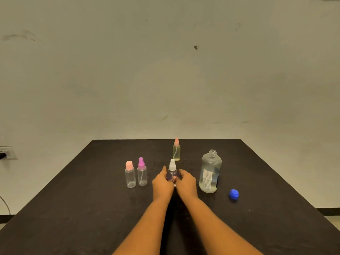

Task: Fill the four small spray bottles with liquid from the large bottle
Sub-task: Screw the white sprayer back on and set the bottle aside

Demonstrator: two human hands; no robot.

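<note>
My left hand (161,183) and my right hand (186,183) both grip a small purple-tinted spray bottle with a white nozzle (172,167), standing upright at the middle of the black table (92,208). The large clear bottle (210,172) stands uncapped to the right, partly filled with clear liquid. Its blue cap (233,194) lies on the table further right. Behind stands a small yellowish spray bottle with a peach nozzle (176,150). On the left stand two small clear bottles, one with a peach cap (130,174) and one with a magenta nozzle (142,173).
A pale wall rises behind the table's far edge. A wall socket (6,152) with a plug sits low at the far left, and a cable hangs near the table's left side.
</note>
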